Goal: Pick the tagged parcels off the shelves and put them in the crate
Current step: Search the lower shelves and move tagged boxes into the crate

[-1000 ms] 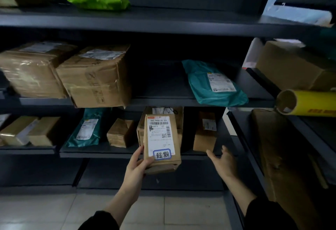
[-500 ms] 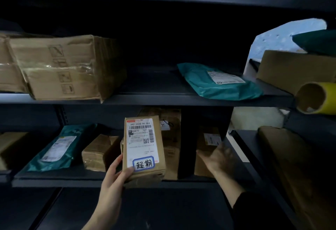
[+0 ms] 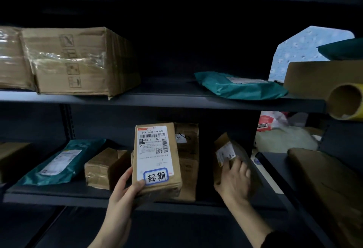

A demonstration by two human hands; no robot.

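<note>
Right grip (image 3: pixel 233 181) blurry on tilted parcel (image 3: pixel 225 150)

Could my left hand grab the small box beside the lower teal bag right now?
Probably not: the left hand holds the tagged parcel. The small box itself sits unblocked at the shelf front, close by.

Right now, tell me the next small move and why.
Probably turn the small box label-up: the right hand grips it, tilted, but its label is too blurred to show a tag. The left hand holds the tagged parcel.
</note>
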